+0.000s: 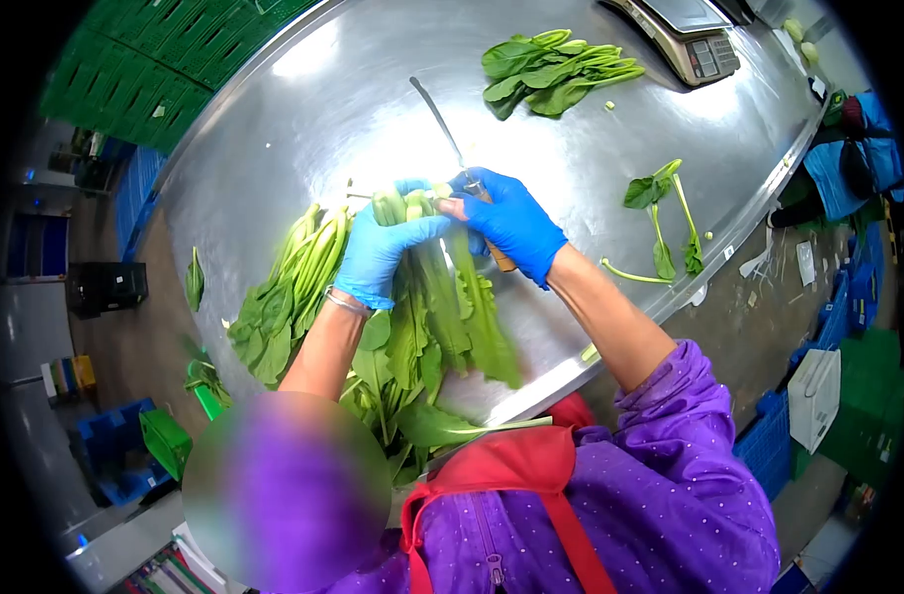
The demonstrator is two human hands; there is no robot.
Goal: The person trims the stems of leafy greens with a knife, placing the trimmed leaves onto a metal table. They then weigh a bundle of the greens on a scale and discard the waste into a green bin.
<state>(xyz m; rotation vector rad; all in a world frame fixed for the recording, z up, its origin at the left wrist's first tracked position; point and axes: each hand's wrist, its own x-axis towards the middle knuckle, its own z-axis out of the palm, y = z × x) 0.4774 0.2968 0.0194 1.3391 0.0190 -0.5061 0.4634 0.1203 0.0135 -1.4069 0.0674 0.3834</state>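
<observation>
My left hand (381, 249), in a light blue glove, is closed around the stalks of a bunch of leafy greens (422, 322), whose leaves hang down toward me. In a darker blue glove, my right hand (516, 220) grips a knife (438, 117) by its wooden handle, the blade pointing away over the table. My right thumb touches the stalk ends beside the left fingers. Left of my hands lies a pile of leafy greens (299, 287). More leaves lie under the held bunch at the table's near edge.
The metal table (313, 129) has a bundle of greens (556, 74) at the back and a scale (685, 45) at the far right. Loose trimmed stems (662, 223) lie to the right. Green crates (140, 74) stand behind the left edge; a blue crate (120, 445) is lower left.
</observation>
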